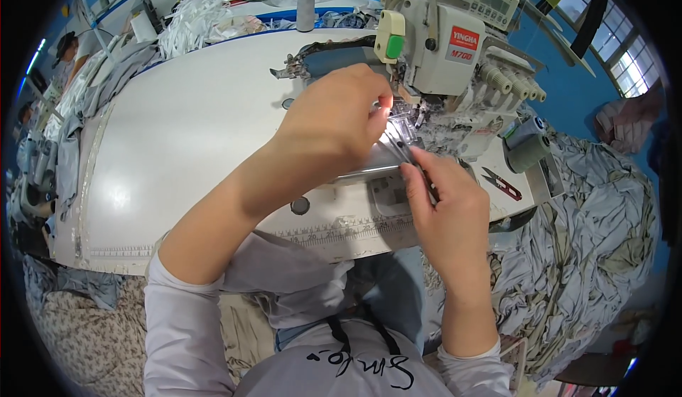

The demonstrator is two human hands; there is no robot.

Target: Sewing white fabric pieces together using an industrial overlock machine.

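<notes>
A white overlock sewing machine [444, 52] stands at the back right of the table, its needle area brightly lit. My right hand [449, 208] is closed around a pair of metal tweezers [399, 146], whose tips point at the presser foot [405, 123]. Reaching across from the left, my left hand [337, 109] is at the needle area with its fingers bent together in a pinch. What those fingers hold, if anything, is too small to make out. Both hands are close together in front of the machine.
Red-handled thread snips [501, 184] lie right of my right hand, beside thread cones [526, 145]. A grey spool [305, 12] stands at the table's back edge. Piled grey fabric [575, 255] fills the right side. A ruler strip [320, 235] runs along the white table's [163, 155] front edge.
</notes>
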